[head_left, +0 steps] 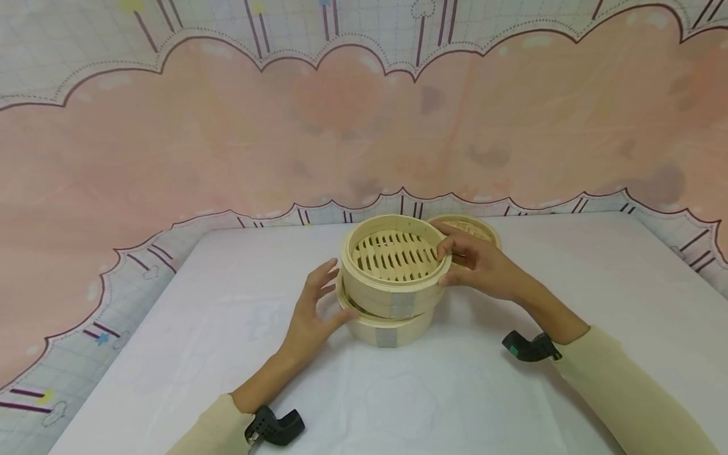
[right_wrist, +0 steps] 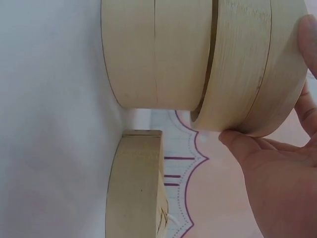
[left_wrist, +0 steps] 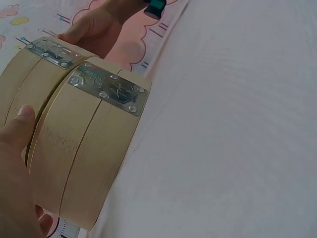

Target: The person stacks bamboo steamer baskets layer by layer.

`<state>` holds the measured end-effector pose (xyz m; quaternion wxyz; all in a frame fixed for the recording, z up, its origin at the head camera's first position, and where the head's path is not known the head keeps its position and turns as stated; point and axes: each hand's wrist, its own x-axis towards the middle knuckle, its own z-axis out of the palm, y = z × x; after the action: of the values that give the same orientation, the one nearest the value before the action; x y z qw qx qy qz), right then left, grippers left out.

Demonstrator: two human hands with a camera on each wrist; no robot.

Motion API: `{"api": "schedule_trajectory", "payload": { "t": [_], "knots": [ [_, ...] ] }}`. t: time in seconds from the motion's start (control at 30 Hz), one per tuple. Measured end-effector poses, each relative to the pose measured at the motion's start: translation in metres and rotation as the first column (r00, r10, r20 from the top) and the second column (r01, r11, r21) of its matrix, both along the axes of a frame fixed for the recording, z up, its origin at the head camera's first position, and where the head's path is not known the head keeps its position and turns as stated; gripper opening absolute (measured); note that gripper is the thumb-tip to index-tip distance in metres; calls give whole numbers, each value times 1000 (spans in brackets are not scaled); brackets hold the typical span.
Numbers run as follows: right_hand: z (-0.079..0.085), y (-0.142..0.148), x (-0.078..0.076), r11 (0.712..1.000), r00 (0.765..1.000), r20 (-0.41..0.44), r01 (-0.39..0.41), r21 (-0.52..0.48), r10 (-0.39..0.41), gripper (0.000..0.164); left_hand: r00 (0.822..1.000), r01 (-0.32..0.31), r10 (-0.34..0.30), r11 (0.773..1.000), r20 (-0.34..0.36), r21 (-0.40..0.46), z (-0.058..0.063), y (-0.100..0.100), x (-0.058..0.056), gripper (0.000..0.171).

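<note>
Two round bamboo steamer baskets are stacked in the head view. The upper steamer basket [head_left: 392,297] has a slatted base and sits tilted and slightly off-centre, leaving a dark gap above the lower steamer basket [head_left: 406,332]. My right hand [head_left: 480,262] pinches the upper basket's right wall, fingers over the rim and thumb outside. At the left side my left hand [head_left: 309,316] curls round the lower basket near its rim, with the thumb [left_wrist: 22,124] at the seam. Metal plates [left_wrist: 109,89] mark both walls. How firmly the left fingers press is hidden.
Behind the stack to the right, a round woven bamboo lid [head_left: 469,226] lies on the white-covered table [head_left: 455,385]. A patterned pink and white backdrop [head_left: 284,139] stands beyond the table's far edge.
</note>
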<state>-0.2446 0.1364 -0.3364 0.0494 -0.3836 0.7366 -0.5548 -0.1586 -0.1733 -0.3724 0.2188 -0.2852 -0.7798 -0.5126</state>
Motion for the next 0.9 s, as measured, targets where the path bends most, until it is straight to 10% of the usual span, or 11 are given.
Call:
{"api": "schedule_trajectory", "payload": {
  "t": [0.9],
  "knots": [
    [-7, -4, 6, 1000, 1000, 19, 5, -8, -4, 31, 1000, -15, 15, 1000, -8, -25, -8, 5, 3, 92]
  ]
}}
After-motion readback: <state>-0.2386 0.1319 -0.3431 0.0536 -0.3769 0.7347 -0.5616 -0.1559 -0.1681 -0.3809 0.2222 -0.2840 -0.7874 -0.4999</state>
